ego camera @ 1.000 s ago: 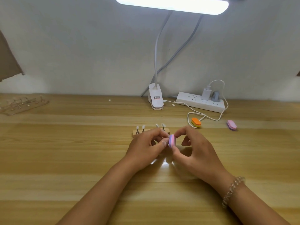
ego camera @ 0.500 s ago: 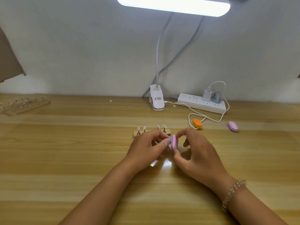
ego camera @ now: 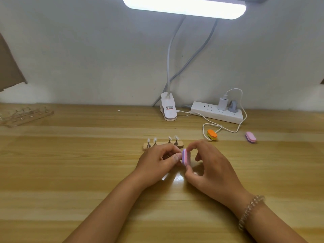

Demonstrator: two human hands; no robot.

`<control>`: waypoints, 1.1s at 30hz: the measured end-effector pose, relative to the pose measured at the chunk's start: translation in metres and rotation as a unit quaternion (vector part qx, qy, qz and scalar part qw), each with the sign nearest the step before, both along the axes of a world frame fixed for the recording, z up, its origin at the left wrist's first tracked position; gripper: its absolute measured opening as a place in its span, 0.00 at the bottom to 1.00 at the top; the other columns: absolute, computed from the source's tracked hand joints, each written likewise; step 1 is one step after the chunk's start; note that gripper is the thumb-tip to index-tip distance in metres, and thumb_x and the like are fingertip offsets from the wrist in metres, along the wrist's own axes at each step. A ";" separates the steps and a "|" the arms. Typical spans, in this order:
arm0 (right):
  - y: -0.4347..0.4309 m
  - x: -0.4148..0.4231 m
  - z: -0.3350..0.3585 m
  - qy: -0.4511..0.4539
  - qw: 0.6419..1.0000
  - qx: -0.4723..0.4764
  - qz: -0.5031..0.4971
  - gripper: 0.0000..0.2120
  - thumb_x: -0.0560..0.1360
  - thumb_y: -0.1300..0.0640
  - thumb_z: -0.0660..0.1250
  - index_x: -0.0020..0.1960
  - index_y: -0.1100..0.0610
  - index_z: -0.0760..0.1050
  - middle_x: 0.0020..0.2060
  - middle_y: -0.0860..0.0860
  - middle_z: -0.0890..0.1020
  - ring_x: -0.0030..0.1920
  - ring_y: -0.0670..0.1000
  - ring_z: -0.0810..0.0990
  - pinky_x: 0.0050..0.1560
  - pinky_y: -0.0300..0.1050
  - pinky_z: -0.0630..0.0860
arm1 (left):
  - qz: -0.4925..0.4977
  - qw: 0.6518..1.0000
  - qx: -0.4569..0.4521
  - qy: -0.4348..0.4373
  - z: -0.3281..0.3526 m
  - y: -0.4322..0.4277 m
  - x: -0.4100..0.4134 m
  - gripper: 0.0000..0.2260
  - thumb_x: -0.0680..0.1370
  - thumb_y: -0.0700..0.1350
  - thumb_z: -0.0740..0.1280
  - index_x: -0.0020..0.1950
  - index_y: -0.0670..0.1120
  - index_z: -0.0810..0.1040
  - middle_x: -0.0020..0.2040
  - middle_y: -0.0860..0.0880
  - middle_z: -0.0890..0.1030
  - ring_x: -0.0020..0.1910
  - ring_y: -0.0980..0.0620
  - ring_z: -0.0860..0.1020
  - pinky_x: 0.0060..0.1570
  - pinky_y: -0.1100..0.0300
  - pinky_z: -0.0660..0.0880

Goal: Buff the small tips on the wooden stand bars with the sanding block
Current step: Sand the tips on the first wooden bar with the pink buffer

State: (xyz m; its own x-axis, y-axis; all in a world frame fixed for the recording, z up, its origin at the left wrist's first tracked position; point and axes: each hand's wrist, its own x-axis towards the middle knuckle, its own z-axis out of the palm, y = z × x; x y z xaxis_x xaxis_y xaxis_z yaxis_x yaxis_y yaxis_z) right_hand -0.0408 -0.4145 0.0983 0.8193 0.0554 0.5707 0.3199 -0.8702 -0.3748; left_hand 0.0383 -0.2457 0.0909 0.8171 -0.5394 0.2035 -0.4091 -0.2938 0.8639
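A small wooden stand bar lies on the desk with several metal holders carrying white tips. Just in front of it my right hand pinches a purple and pink sanding block upright between thumb and fingers. My left hand is closed around a small tip holder, pressed against the block's left face. The held tip itself is hidden by my fingers.
An orange sanding block and a pink one lie at the right. Behind stand a white lamp clamp, a power strip with a white cable, and a clear plastic stand at far left.
Both hands stay together at the same spot; the sanding block shifts slightly against the tip held in my left hand.
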 end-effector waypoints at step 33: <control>-0.004 0.003 -0.002 -0.005 1.000 0.022 -0.008 0.15 0.68 0.56 0.71 0.53 0.48 0.73 0.47 0.39 0.75 0.41 0.40 0.73 0.39 0.31 0.67 | -0.032 0.997 0.056 -0.046 0.001 0.000 -0.003 0.07 0.76 0.55 0.64 0.45 0.59 0.82 0.40 0.59 0.83 0.42 0.57 0.80 0.50 0.51 0.77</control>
